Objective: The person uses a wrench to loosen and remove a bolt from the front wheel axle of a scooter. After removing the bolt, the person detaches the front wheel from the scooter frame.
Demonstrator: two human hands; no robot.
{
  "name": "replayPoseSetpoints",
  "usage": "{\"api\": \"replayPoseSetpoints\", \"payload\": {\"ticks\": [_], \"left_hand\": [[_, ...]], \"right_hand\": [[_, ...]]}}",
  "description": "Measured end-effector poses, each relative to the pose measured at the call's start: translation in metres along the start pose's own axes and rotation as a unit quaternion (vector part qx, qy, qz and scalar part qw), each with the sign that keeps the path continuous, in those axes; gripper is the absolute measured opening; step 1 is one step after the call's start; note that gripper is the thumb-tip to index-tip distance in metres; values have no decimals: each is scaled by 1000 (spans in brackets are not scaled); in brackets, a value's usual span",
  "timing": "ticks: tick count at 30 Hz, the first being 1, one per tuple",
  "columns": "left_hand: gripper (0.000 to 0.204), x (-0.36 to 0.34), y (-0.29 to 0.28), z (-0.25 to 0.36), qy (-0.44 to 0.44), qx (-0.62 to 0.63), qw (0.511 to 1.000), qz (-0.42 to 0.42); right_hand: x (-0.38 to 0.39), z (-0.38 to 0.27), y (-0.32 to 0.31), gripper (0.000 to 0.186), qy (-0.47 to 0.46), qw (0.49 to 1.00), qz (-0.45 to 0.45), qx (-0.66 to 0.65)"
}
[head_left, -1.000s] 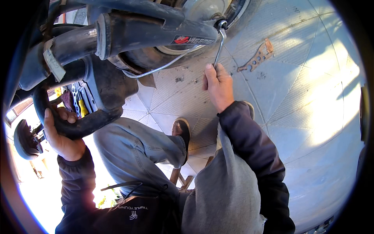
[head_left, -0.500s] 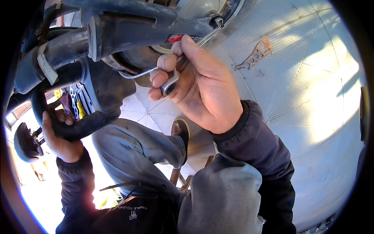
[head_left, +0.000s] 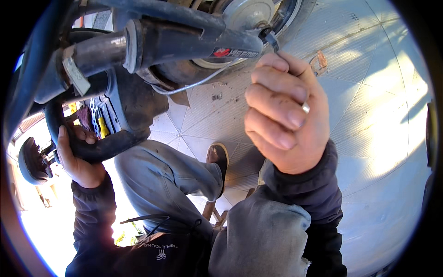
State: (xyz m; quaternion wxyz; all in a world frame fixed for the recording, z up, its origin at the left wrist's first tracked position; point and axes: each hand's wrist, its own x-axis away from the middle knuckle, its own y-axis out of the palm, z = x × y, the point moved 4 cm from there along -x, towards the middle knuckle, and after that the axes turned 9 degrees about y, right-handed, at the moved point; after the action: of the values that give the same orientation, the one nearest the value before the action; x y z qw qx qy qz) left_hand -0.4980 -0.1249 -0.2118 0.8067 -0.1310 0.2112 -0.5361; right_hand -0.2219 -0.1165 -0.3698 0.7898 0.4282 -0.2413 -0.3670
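My right hand (head_left: 295, 124) is closed round a metal wrench (head_left: 273, 43), with most of the shaft hidden by my fingers. The wrench's far end meets the dark fitting at the lower end of a thick black tube (head_left: 184, 46), beside a wheel (head_left: 247, 16). A bit of bright metal shows between my curled fingers. My left hand (head_left: 82, 159) is wrapped round a curved black bar (head_left: 104, 148) on the left. Beneath the tube hangs a thin grey cable (head_left: 198, 83).
A flat rusty tool with holes (head_left: 319, 62) lies on the tiled floor (head_left: 369, 120), partly hidden behind my right hand. Behind the curved bar are several tools, among them a yellow-handled one (head_left: 103, 128). My shoe (head_left: 217, 157) rests below the vehicle.
My right hand has moved right and turned over, its fingers curling tighter round the wrench. The view has shifted slightly. The left hand keeps its hold on the curved bar.
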Motion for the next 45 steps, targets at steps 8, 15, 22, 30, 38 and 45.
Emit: {"api": "replayPoseSetpoints", "payload": {"ticks": [8, 15, 22, 30, 38, 45], "left_hand": [[25, -2, 5, 4, 20, 1, 1000, 0], [25, -2, -1, -2, 3, 14, 1000, -4], [25, -4, 0, 0, 18, 26, 999, -13], [25, -3, 4, 2, 26, 18, 999, -23], [23, -3, 1, 0, 5, 15, 1000, -10], [26, -3, -2, -2, -5, 15, 1000, -2]], "right_hand": [[-7, 33, -66, 26, 17, 925, 231, 302], [1, 32, -53, 27, 10, 936, 158, 315], [29, 33, -39, 28, 92, 943, 54, 314], [63, -61, -95, 29, -242, 553, 385, 699], [60, -113, -138, 42, -183, 346, 373, 841], [39, -147, -141, 38, -239, 164, 338, 895]]}}
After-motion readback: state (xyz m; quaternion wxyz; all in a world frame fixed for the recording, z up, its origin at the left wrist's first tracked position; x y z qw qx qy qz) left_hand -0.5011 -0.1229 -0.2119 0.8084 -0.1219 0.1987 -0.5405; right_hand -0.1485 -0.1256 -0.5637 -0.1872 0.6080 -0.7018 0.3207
